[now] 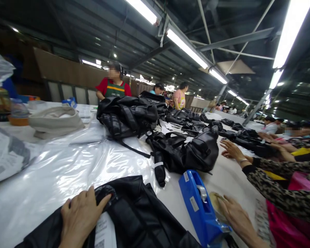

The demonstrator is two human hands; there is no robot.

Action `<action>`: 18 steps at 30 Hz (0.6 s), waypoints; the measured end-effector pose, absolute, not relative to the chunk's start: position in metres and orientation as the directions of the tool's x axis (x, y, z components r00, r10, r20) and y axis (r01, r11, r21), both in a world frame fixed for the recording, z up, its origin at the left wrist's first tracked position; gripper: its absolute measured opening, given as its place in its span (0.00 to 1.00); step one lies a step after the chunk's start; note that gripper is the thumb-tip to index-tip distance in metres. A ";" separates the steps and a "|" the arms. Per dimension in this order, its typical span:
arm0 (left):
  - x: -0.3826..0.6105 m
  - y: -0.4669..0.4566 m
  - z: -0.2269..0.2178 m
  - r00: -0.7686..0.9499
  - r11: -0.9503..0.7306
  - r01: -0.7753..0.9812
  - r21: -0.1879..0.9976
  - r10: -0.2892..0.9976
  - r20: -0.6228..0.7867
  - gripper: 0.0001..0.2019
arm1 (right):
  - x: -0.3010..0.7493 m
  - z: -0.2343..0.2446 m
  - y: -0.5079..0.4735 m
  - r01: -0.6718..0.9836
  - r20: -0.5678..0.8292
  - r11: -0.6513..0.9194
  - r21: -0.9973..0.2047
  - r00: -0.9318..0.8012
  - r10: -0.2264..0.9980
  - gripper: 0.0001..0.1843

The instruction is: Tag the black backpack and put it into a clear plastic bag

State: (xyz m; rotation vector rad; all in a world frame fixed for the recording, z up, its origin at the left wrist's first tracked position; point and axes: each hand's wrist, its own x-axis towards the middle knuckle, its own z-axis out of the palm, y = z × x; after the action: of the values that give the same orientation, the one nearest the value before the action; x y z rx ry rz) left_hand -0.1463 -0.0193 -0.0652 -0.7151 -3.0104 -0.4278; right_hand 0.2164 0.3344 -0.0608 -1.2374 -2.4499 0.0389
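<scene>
My left hand (80, 213) is closed over the upper part of a black leather-like bag (147, 213), its thumb apart from the fingers. Beside the thumb, a white printed label (104, 230) lies on the bag. My right hand (237, 217), slightly blurred, has its fingers stretched toward a tan roll (215, 203), perhaps of tape; whether they touch it I cannot tell. Between the bag and this hand stands a blue tape dispenser (201, 210) with a clear roll in it.
Clear plastic sheets (74, 165) cover the left of the table. Black backpacks (129, 117) and another black bag (191, 150) lie ahead. A beige cloth container (55, 120) sits at left. At right, a co-worker's hand (232, 151) reaches in; other people stand behind.
</scene>
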 end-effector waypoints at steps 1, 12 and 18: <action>-0.147 -0.019 -0.064 -0.906 0.878 0.422 0.226 0.418 0.068 0.31 | 0.210 -0.054 0.334 0.760 0.360 0.617 -0.202 -0.528 0.769 0.24; -0.141 -0.019 -0.065 -0.832 0.804 0.512 0.303 0.377 0.407 0.14 | -0.020 0.032 0.219 0.027 0.548 0.954 -0.300 -0.813 0.196 0.20; -0.138 -0.017 -0.068 -0.608 0.677 0.675 0.293 0.285 0.741 0.08 | -0.162 0.006 0.187 -0.347 0.160 0.900 -0.265 -0.936 -0.314 0.15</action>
State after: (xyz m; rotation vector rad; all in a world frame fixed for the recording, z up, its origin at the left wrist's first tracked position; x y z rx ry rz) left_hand -0.1378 -0.0170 -0.0684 -0.7347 -2.2113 -0.7429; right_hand -0.1624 0.1870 0.0063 0.5153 -2.9504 0.4426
